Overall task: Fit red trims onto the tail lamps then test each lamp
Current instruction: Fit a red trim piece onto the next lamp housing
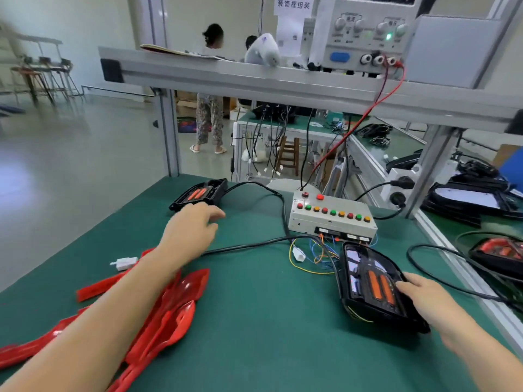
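Note:
A black tail lamp (370, 284) with orange reflectors lies on the green mat at the right. My right hand (424, 295) grips its right edge. A second black tail lamp (199, 193) sits at the far left of the mat, with a black cable running from it. My left hand (192, 227) hovers just in front of that lamp, fingers relaxed and holding nothing. Under my left forearm lies a pile of red trims (172, 309). A grey test box (331, 215) with red, green and orange buttons stands behind the near lamp.
A white connector (124, 263) lies near the trims, another (298, 253) hangs on coloured wires by the box. A power supply (365, 32) sits on the overhead shelf. More lamps (501, 250) lie on the bench at right. A person stands beyond the table.

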